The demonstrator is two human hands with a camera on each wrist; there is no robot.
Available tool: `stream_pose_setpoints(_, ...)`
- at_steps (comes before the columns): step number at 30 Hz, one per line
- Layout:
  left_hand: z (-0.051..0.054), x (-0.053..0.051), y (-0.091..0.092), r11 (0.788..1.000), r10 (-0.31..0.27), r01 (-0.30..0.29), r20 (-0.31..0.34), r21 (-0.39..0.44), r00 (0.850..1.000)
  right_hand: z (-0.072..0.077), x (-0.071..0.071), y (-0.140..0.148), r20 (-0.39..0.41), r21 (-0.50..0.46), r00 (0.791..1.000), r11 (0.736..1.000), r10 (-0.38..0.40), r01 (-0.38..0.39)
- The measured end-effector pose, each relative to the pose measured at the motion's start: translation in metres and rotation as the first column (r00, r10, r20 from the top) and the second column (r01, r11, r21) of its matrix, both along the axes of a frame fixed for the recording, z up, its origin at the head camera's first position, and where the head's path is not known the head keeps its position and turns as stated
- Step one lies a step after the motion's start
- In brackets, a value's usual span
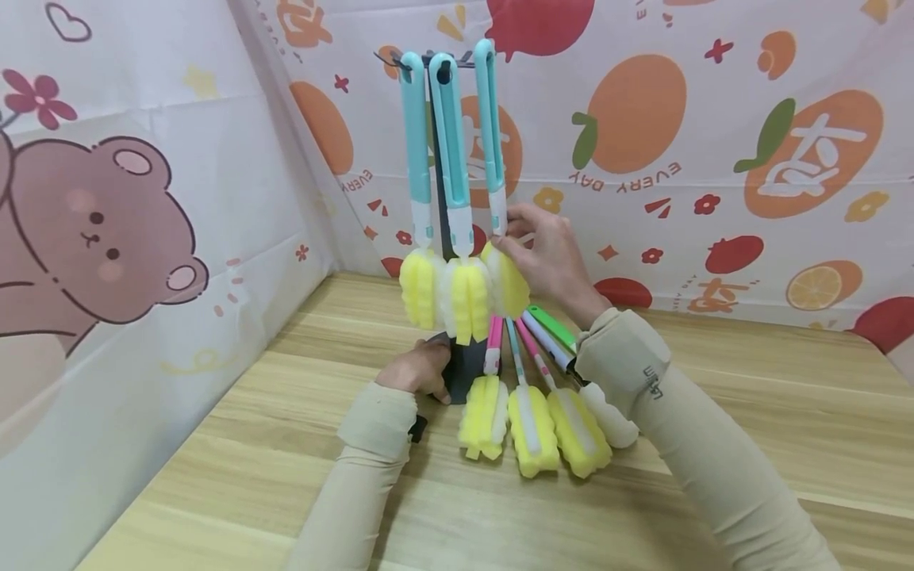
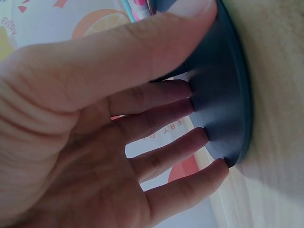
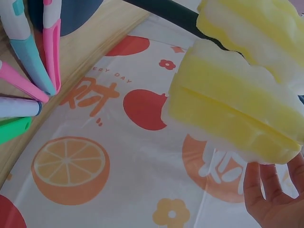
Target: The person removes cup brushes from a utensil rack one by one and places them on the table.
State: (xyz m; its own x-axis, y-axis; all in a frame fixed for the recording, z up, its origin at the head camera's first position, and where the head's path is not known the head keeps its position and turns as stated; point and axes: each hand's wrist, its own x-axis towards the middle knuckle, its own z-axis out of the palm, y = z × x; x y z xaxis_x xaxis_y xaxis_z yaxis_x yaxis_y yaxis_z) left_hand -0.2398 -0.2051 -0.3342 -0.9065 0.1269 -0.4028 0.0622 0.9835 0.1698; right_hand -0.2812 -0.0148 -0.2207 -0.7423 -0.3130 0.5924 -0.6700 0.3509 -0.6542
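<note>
A dark stand holds cup-cleaning sponge brushes with teal handles. Two of them, a left brush [image 1: 416,127] and a middle brush [image 1: 450,143], hang from its hooks. My right hand [image 1: 553,254] pinches a third teal sponge brush [image 1: 489,119] at its white neck, just above the yellow-and-white sponge [image 3: 237,104]. That brush's looped top is beside the right hook; whether it hangs there I cannot tell. My left hand [image 1: 421,366] rests on the stand's dark base [image 1: 467,373]. In the left wrist view, its spread fingertips and thumb press on the base [image 2: 221,95].
On the wooden table [image 1: 250,444], in front of the stand, lie several more brushes: a pink-handled one [image 1: 485,412], a thin blue one [image 1: 531,432], another pink one [image 1: 578,432], and a white-headed one [image 1: 610,416]. A green handle [image 1: 550,325] lies behind. Printed cloth [image 1: 714,262] hangs behind.
</note>
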Motion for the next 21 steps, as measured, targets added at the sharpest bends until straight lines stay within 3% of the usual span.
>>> stream_pose_setpoints(14, 0.0008, 0.0017, 0.0009, 0.999, 0.022, -0.022, 0.005, 0.035, 1.000, -0.0026, -0.0004, 0.0053, -0.033, -0.016, 0.999, 1.000, 0.004, -0.005)
stream_pose_setpoints(21, 0.0010, 0.0020, 0.0004, 0.999, 0.031, -0.032, 0.013, 0.040, 0.999, -0.0057, -0.0007, 0.0079, -0.007, -0.009, 1.000, 1.000, -0.003, 0.003)
